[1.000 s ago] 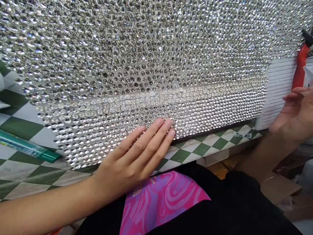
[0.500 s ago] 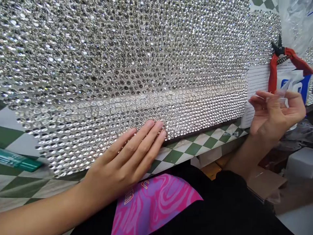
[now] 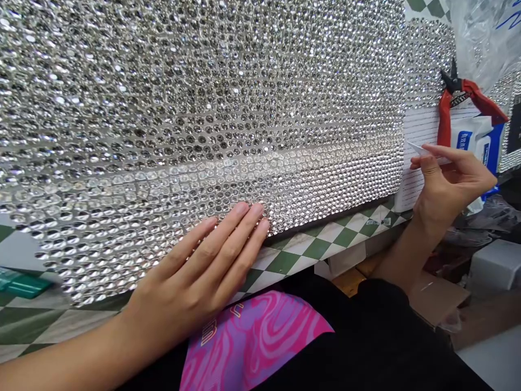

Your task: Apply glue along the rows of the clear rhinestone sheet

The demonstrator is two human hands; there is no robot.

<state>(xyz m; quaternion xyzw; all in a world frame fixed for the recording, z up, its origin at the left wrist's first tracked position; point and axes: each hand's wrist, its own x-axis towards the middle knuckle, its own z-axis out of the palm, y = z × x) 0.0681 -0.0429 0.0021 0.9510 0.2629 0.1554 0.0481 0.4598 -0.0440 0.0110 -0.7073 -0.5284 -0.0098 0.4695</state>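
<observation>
Your rhinestone mesh sheet [image 3: 203, 108]: glossy faceted stones, bright metal-look settings, rough beaded face. Your white strip [image 3: 419, 149]: thin, smooth; paper or plastic, cannot tell. Your wire cutters [image 3: 444, 122]: glossy red plastic grips, dark metal head. Checkered tile [image 3: 309, 247]: polished, green and white. Wipes pack [image 3: 474, 138]: glossy plastic film. Your shirt [image 3: 366, 347]: matt black cloth.

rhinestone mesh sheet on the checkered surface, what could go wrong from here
The silver rhinestone mesh sheet lies right at the edge of the green-and-white checkered surface, so it may slide if the left hand lifts. The pointed white slip in the right hand could catch the stones. The red-handled cutters nearby might snag the mesh.
</observation>
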